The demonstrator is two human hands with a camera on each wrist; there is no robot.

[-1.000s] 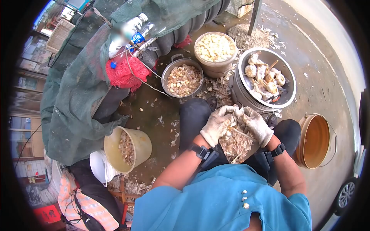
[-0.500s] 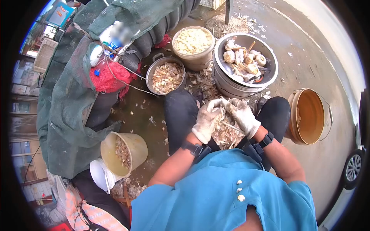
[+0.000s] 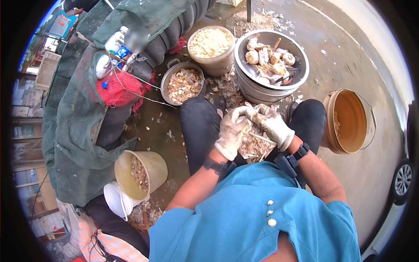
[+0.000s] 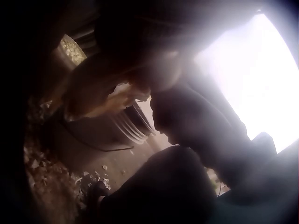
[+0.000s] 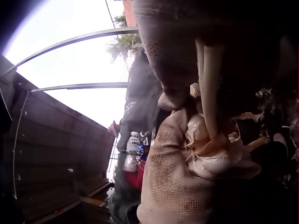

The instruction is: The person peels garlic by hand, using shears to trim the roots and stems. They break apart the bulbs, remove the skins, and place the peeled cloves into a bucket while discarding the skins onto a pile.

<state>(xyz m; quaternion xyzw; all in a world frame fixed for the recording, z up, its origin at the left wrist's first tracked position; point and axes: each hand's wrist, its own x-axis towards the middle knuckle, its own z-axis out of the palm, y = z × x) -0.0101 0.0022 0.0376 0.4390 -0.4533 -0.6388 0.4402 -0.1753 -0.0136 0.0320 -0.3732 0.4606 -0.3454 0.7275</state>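
Both hands wear pale knit gloves and meet over the lap in the head view. The left hand (image 3: 231, 134) holds a garlic bulb (image 5: 210, 158), its pale stalk (image 5: 210, 88) showing in the right wrist view. The right hand (image 3: 276, 127) grips the same bulb from the other side, fingertips against the left glove. From above, the gloves mostly hide the bulb, while its stalk (image 3: 263, 139) sticks out below them. Loose garlic skins (image 3: 253, 148) lie beneath the hands. In the left wrist view the hands are dark and blurred.
Ahead stands a metal basin (image 3: 304, 72) of whole bulbs on a bucket. Beside it are a bucket (image 3: 194, 56) of peeled cloves and a pot (image 3: 165, 89) of unpeeled cloves. A tan bucket (image 3: 355, 126) stands right, a cream bucket (image 3: 158, 170) left.
The head view has shifted, so the buckets and basin sit further left and higher in the picture. Both hands stay together on the garlic bulb, with small finger movements.
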